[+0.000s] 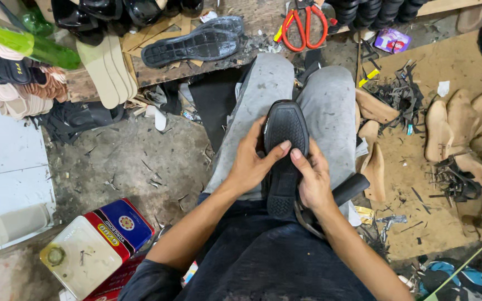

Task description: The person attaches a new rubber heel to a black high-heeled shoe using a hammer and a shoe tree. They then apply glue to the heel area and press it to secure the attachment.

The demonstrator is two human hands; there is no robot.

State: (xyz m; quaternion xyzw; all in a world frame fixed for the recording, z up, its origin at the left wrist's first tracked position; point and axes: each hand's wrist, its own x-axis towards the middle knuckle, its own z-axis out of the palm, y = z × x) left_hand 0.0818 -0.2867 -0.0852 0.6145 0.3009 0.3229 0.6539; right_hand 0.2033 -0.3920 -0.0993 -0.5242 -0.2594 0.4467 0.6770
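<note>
A black shoe (284, 125) lies sole-up on my lap, between my grey-trousered knees. My left hand (250, 161) grips its left side with the thumb pressed on the patterned sole. From the right, my right hand (311, 177) holds the shoe, thumb on the sole near the middle. The thumbs nearly meet. A black tool handle (351, 188) sticks out to the right behind my right hand; what holds it is hidden.
A glue tin (97, 245) stands at the lower left on the dirty floor. A loose black sole (193, 43) and red-handled scissors (304, 25) lie on the bench ahead. Wooden shoe lasts (458, 122) and scraps cover cardboard at the right. Stacked insoles (107, 69) hang left.
</note>
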